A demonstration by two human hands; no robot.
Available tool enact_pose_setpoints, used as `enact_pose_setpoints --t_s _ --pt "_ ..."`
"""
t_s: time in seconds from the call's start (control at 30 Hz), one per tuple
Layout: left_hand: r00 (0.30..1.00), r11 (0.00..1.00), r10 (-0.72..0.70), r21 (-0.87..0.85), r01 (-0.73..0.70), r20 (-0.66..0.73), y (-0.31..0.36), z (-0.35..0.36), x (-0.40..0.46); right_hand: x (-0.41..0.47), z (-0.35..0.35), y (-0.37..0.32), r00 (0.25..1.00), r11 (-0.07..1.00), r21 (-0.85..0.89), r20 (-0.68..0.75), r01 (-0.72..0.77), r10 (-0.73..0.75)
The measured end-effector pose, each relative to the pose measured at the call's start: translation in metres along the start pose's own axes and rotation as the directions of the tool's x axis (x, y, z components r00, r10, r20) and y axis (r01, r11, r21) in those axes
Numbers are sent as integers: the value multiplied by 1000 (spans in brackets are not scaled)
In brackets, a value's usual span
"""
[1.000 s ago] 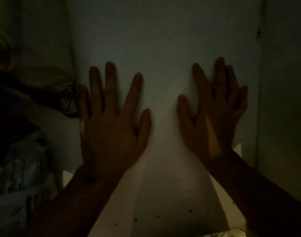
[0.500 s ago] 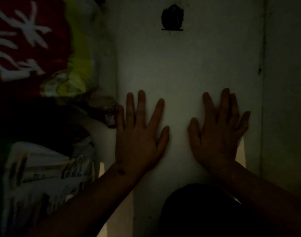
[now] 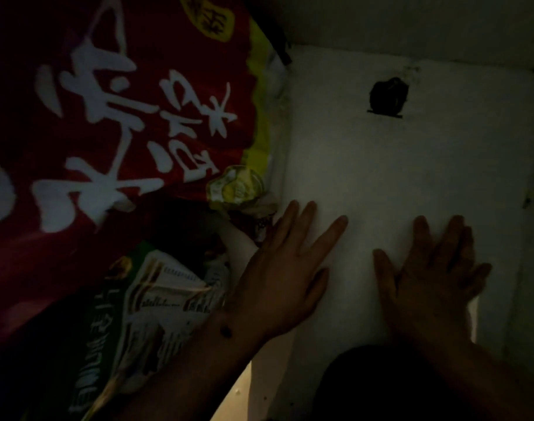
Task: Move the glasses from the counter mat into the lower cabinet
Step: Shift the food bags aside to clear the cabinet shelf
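I look into a dim lower cabinet with a white floor (image 3: 396, 183). My left hand (image 3: 285, 275) lies flat on that floor with its fingers spread and straight. My right hand (image 3: 435, 275) lies flat beside it, fingers straight and palm down. Neither hand holds anything. No glasses and no counter mat are in view.
A big red sack with white characters (image 3: 116, 110) fills the left side of the cabinet. A green and white printed bag (image 3: 144, 314) lies below it. A dark hole (image 3: 388, 95) marks the far wall. The cabinet's right wall (image 3: 533, 238) stands close to my right hand.
The view has pulled back and tilted, bringing the red sack, the green bag and the dark hole into sight. Both hands stay flat and empty on the white floor.
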State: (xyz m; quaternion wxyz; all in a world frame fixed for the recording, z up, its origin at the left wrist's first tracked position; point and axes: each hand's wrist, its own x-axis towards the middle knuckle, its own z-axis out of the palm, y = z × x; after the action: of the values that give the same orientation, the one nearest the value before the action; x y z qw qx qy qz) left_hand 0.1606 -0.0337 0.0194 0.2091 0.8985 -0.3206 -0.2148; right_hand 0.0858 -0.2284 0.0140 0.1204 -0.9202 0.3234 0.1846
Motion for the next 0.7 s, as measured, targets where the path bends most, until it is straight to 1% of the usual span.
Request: enact_pose_setpoints --t_s 0.03,0.1,0.17,0.2,0.23,0.27,0.3,0.33,0.37,0.43,0.47,0.53,0.6,0.67,0.7 --pt "1000 999 -18 -44 18 -15 1 -8 -4 0 -7 -1 1000 1000 1 18 2 -2" --pt "992 996 -38 -78 29 -117 3 -24 -9 5 -24 -6 999 999 15 31 28 -29" --pt "970 997 -79 -21 76 -230 5 -38 -16 16 -42 -19 995 996 -24 50 86 -85" --pt "948 991 -129 -7 133 -292 6 -43 -21 24 -51 -28 990 991 -26 54 132 -131" --pt "917 981 -186 -13 194 -353 8 -48 -25 33 -61 -38 980 981 16 45 196 -196" --pt "886 970 -234 -29 243 -401 10 -52 -29 43 -72 -52 959 954 112 25 277 -281" --pt "862 961 -265 -50 271 -431 12 -54 -31 53 -83 -66 928 898 250 -4 361 -372" --pt "848 957 -281 -68 281 -450 14 -56 -32 64 -93 -81 888 808 396 -42 436 -459" --pt "836 955 -292 -90 284 -464 16 -56 -32 75 -101 -96 838 702 506 -81 501 -540" --pt "798 939 -344 -162 304 -494 20 -55 -31 99 -115 -125 713 513 611 -123 603 -690" --pt "776 922 -386 -214 322 -499 23 -54 -32 110 -120 -139 657 451 652 -95 609 -748" --pt "756 886 -459 -303 352 -466 29 -51 -32 129 -131 -161 560 395 719 9 573 -828" --pt "762 884 -461 -309 350 -456 33 -47 -32 143 -135 -175 477 348 747 48 566 -877" --pt "752 877 -474 -329 351 -459 34 -42 -29 151 -134 -181 437 324 763 62 559 -898" --pt "740 856 -502 -380 350 -448 34 -41 -27 153 -133 -183 424 318 767 66 558 -903"
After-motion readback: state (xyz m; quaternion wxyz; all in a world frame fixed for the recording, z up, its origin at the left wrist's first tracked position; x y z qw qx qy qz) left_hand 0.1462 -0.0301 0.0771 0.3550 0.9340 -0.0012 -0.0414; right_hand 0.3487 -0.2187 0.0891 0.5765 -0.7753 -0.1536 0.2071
